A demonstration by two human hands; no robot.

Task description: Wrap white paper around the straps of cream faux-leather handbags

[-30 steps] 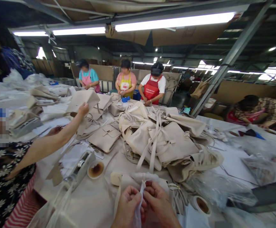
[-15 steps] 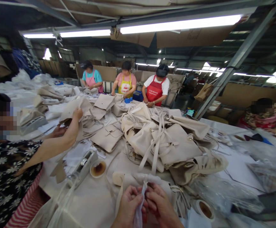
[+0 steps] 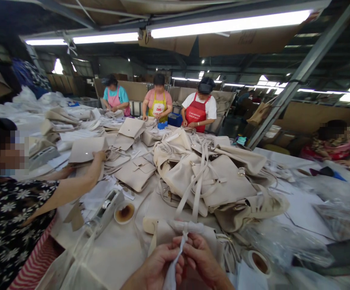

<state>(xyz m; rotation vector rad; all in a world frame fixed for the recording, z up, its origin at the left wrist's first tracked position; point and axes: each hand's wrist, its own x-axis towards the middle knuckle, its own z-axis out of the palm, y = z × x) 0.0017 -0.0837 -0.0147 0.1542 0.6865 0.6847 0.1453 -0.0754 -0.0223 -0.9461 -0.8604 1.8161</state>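
Note:
At the bottom centre my left hand (image 3: pixel 158 268) and my right hand (image 3: pixel 200 259) are closed side by side, pinching a thin white strip of wrapping (image 3: pixel 175 259) between them. The strip runs up to a cream bag (image 3: pixel 178 235) lying just beyond my fingers. Behind it rises a heap of cream handbags (image 3: pixel 211 177) with long straps hanging down.
A person in a flowered top at the left lowers a cream bag panel (image 3: pixel 86 150). Three aproned people (image 3: pixel 158 102) work at the far end; another sits at the right. A tape dispenser (image 3: pixel 104 213), a tape roll (image 3: pixel 123 212) and clear plastic bags (image 3: pixel 277 245) lie nearby.
The person at the left has brought the cream panel down from raised to near the table. My hands stay pinched on the strip, slightly lower in view.

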